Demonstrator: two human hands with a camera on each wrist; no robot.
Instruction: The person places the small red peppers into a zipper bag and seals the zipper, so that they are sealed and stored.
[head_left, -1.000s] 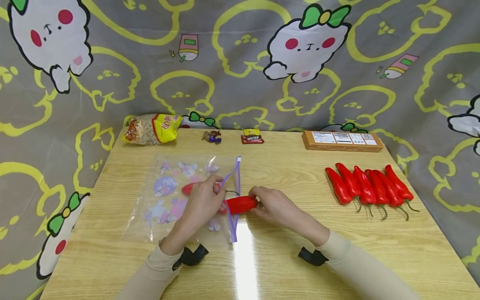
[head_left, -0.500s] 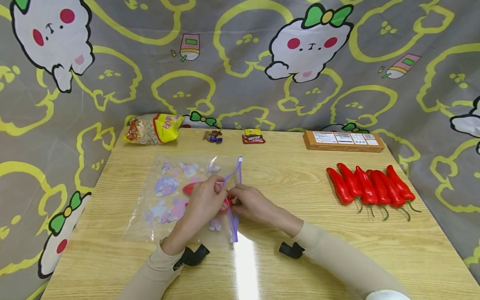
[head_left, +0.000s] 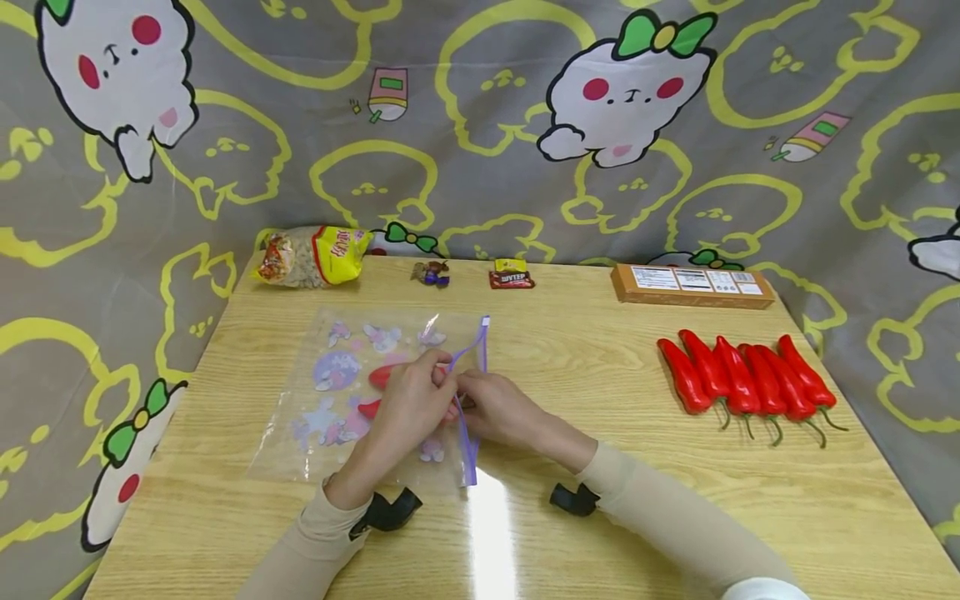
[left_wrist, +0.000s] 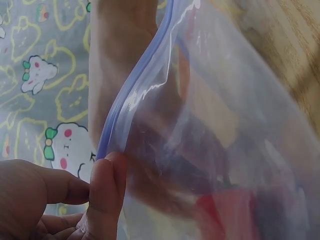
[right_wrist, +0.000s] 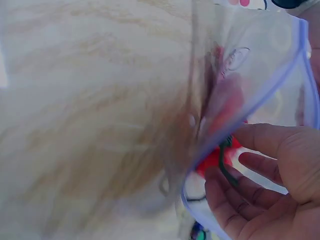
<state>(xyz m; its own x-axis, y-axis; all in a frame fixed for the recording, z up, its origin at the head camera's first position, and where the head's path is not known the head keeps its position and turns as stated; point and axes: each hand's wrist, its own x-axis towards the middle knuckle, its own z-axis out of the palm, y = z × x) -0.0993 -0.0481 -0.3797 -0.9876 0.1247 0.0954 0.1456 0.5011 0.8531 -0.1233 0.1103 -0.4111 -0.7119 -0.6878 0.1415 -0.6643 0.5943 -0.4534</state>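
Observation:
A clear zip bag (head_left: 296,379) with purple edging and cartoon prints lies on the table. My left hand (head_left: 416,396) pinches the purple rim of its mouth between thumb and finger, lifting it in the left wrist view. My right hand (head_left: 501,407) reaches in at the mouth. There, in the right wrist view, its thumb and fingers close around the green-stemmed end of a red chili pepper (right_wrist: 209,164). That pepper's tip (head_left: 367,409) shows through the plastic beyond my left hand. Another red pepper (head_left: 381,377) lies inside the bag, partly hidden by my left hand.
Several red chili peppers (head_left: 738,377) lie in a row at the right, stems towards me. Along the back are a yellow snack bag (head_left: 311,257), small wrapped candies (head_left: 432,273), a red candy bar (head_left: 512,279) and a long brown box (head_left: 693,286).
My right hand has moved left to the bag's mouth, pushing the pepper from the opening deeper inside. My left hand keeps its hold on the rim.

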